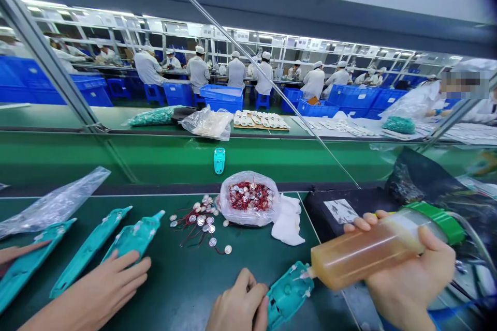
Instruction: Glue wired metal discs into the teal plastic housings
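Amber plastic bottle (365,251) w/ green cap (437,222) held tilted in R hand (407,284), fingers (368,223) wrapped firmly round it. Nozzle end touches teal plastic housing (289,295) at near centre; can't tell if tip goes in. L hand (240,302) just beside it, fingers (248,282) curled shut on housing's left edge, grip partly hidden. Green bench (240,251) carries clear plastic bag (248,199) of silver discs w/ red wires, far of L hand. Loose wired discs (202,222) lie just left of bag, white cloth (288,220) touching its right side. Black sheet (341,212) w/ pale label on right. Near left, 3 more teal housings (91,251) lie side by side, crumpled clear film (54,207) beyond. Co-worker's hand (89,295), prob. not person's own, lies near-left by housings. Green conveyor belt (174,160) runs across, teal part (219,160) standing on it. Far off, workers in white (198,70) sit along another bench among blue crates (221,98).
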### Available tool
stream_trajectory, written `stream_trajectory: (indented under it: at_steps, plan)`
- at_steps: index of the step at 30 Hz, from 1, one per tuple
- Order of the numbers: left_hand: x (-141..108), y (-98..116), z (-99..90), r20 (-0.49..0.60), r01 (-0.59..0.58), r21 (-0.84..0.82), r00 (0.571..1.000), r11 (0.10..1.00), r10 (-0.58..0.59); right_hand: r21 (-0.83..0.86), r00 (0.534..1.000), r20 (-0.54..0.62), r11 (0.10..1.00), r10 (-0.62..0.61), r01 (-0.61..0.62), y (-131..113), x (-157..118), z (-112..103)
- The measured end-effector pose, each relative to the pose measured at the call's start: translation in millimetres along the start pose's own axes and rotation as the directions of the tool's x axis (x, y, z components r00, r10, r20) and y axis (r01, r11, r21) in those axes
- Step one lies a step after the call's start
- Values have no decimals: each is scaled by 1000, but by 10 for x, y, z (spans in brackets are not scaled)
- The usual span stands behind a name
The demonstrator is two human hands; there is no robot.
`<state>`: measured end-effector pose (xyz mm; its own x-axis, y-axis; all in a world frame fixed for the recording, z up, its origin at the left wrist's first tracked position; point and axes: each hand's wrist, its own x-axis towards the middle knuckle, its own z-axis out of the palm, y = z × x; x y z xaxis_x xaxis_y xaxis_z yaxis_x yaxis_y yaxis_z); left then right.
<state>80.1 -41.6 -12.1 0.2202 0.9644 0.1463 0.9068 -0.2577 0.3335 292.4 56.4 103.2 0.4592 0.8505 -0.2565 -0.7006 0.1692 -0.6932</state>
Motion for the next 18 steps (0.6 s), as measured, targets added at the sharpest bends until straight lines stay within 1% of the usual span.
stream_trajectory:
  at_steps: [2,4,6,7,9,13,15,18]
  plan:
    - [-4,-29,118,-49,24,10,999,1000,-23,43,995,-83,997,62,-58,-47,32,36]
    - [-2,-37,192,-61,57,10,997,998,-56,80,987,-121,992,104,-95,-81,69,42]
    - [8,-23,196,-49,87,8,995,996,-87,110,982,-138,988,126,-111,-100,110,18]
    - [17,-8,168,-38,100,6,994,995,-100,125,982,-137,986,126,-109,-107,131,-1]
    - [47,32,56,-6,121,-9,993,993,-121,152,985,-123,983,123,-104,-116,166,-37]
    - [138,128,-268,109,142,-73,985,987,-134,168,988,-102,981,113,-95,-139,188,-45]
    - [188,187,-404,161,160,-103,977,982,-142,173,986,-120,980,118,-96,-152,175,-15]
    - [274,319,-534,231,163,-135,964,977,-130,226,976,-151,967,158,-121,-153,160,9]
